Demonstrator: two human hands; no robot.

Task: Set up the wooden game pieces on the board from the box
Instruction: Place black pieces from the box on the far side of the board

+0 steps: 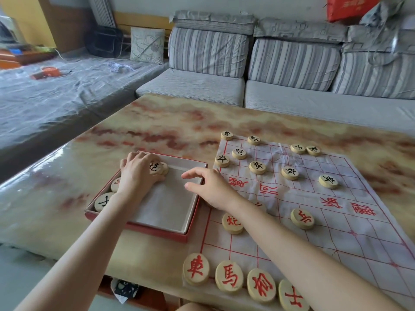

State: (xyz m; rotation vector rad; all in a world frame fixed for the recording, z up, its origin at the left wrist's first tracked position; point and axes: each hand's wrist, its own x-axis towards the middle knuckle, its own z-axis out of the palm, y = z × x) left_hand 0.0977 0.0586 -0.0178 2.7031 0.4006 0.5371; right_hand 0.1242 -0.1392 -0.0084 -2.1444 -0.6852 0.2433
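We are reaching into the red box (143, 228) with our left hand (137, 176), and its fingers (157, 179) are closing around a black-lettered wooden piece (156, 167) at the box's far left corner, with a second disc (165, 168) touching it just behind. These discs are looking light, stiff and smooth-faced (likely a little slick on the lacquered top), so we are judging the rounded rim to be the best place to pinch, thumb on one side and fingers opposite.

Our right hand (212, 190) is hovering over the box's right wall, fingers loosely spread and holding nothing; whether the palm is resting on the box edge we cannot tell.

Two more pieces (102, 202) are lying along the box's near left wall, partly hidden by our forearm. The paper board (350, 198) is lying wrinkled on the marbled surface (157, 122), just beside the box, already carrying black pieces on its far half and red ones along the near edge. The thin sheet may shift if we are setting discs down roughly.
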